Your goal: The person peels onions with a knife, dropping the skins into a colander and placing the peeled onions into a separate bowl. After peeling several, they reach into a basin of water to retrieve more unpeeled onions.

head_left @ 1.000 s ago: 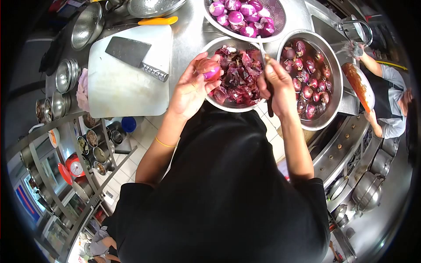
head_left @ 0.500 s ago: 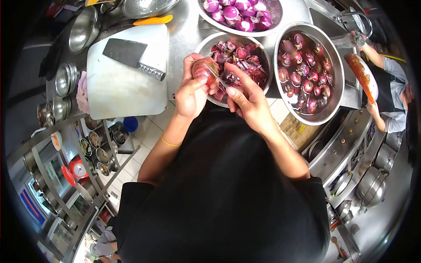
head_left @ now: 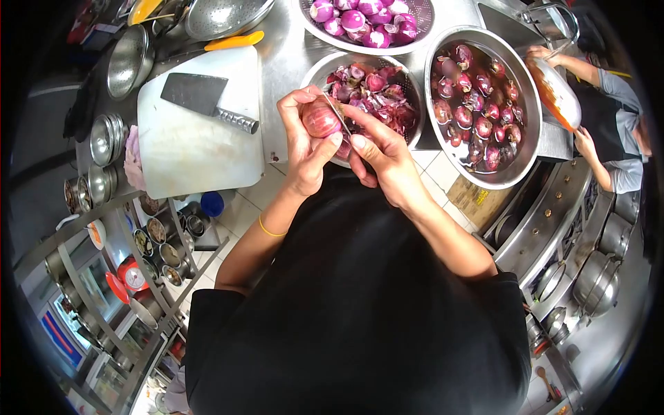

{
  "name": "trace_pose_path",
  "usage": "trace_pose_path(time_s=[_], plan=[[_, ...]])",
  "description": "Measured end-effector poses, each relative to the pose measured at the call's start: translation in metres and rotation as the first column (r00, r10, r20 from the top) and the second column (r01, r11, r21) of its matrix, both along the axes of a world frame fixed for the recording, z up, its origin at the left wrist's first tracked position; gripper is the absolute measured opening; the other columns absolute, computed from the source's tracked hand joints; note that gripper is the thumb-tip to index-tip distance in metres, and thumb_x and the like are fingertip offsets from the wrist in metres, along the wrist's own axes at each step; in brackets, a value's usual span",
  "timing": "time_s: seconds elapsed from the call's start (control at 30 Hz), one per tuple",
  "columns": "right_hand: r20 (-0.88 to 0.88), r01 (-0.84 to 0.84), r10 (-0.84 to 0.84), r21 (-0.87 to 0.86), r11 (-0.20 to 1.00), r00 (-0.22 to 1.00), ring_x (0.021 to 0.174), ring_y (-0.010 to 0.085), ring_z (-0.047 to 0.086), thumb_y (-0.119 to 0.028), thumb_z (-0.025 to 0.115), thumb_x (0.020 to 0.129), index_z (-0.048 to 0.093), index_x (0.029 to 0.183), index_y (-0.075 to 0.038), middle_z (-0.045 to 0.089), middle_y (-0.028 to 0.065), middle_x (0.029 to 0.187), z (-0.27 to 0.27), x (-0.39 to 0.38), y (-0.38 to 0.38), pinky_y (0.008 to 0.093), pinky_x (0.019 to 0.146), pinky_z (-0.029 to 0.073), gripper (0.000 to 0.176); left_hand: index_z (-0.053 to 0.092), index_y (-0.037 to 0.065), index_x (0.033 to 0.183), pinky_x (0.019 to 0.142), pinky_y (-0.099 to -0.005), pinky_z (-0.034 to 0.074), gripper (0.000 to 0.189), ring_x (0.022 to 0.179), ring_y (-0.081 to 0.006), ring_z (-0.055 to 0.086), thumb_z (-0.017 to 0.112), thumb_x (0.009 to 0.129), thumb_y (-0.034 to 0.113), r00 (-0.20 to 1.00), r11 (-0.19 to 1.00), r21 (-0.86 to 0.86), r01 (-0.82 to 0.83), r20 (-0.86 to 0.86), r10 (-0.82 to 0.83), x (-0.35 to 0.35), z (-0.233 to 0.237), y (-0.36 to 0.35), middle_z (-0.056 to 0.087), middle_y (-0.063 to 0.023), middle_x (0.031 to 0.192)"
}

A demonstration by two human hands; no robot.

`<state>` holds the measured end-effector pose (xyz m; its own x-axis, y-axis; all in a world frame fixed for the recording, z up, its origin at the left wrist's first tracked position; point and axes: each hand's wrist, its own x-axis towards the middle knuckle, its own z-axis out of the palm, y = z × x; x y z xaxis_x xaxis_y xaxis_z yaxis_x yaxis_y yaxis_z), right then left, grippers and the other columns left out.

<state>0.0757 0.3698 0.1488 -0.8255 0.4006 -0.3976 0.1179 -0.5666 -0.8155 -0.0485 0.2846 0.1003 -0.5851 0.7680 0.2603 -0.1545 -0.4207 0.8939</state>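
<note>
Gripping red onion [head_left: 319,121] in curled left hand [head_left: 304,151], over left side of steel bowl [head_left: 415,90] of peelings [head_left: 387,104]. Pinching small knife [head_left: 337,113] in right hand [head_left: 386,155], laying blade against onion. Beyond bowl, colander [head_left: 420,21] of peeled onions [head_left: 355,21]; to right, basin [head_left: 534,114] of unpeeled onions [head_left: 483,127].

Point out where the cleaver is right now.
In the head view, the cleaver lies on the white cutting board, left of the person's left hand, its handle end toward that hand.
</note>
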Motion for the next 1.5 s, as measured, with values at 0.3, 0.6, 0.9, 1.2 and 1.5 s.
trace_pose_path(time_s=[0.3,0.6,0.9,1.2,1.5], plan=[[-0.098,0.073,-0.062,0.102,0.992,0.993,0.049,0.0055,0.039,-0.014,0.05,0.098,0.049,0.125,-0.002,0.056,0.0032,0.065,-0.009,-0.007,0.003,0.0211,0.042,0.027,0.029,0.028,0.01,0.125,0.083,-0.0329,0.042,0.055,0.099,-0.0171,0.046,0.061,0.081,0.008,0.999,0.995,-0.09,0.043,-0.022,-0.045,-0.008,0.008,0.0,0.038,-0.0134,0.12],[-0.109,-0.035,0.002,-0.298,0.954,0.994,0.043,0.0069,0.035,-0.018,0.046,0.1,0.047,0.127,-0.006,0.044,0.0002,0.056,0.004,-0.01,0.02,0.0206,0.04,0.026,0.03,0.032,0.009,0.118,0.095,-0.0399,0.037,0.056,0.113,-0.0267,0.04,0.064,0.073,0.0,0.683,0.993,0.012,-0.12,-0.725,0.092,-0.033,0.004,0.009,0.032,-0.0202,0.122],[-0.082,0.03,-0.021,0.111,0.993,0.996,0.045,0.0041,0.034,-0.017,0.049,0.099,0.052,0.115,-0.004,0.045,-0.0008,0.057,-0.013,-0.024,0.018,0.0204,0.04,0.024,0.021,0.033,0.009,0.115,0.099,-0.0382,0.035,0.055,0.115,-0.0252,0.038,0.066,0.072,0.0,0.998,0.999,-0.004,0.049,0.033,-0.049,-0.017,0.006,0.008,0.033,-0.0175,0.123],[-0.108,0.093,-0.096,-0.034,0.995,0.989,0.047,0.0041,0.035,-0.019,0.047,0.1,0.054,0.112,-0.007,0.048,0.0007,0.063,-0.004,-0.021,0.021,0.0191,0.04,0.026,0.018,0.033,0.008,0.12,0.096,-0.0417,0.035,0.058,0.114,-0.0271,0.037,0.067,0.072,0.002,0.906,0.997,0.045,-0.065,-0.416,0.077,-0.011,0.004,0.018,0.031,-0.0184,0.119],[-0.195,0.093,-0.142,-0.24,0.966,0.971,0.042,0.0068,0.033,-0.018,0.046,0.1,0.053,0.114,-0.007,0.046,0.0035,0.057,0.002,-0.01,0.029,0.0213,0.039,0.027,0.019,0.039,0.002,0.129,0.081,-0.0318,0.051,0.05,0.095,-0.019,0.057,0.065,0.087,0.009,0.988,0.994,-0.103,-0.027,0.146,0.042,-0.012,0.018,0.016,0.052,-0.0116,0.115]])
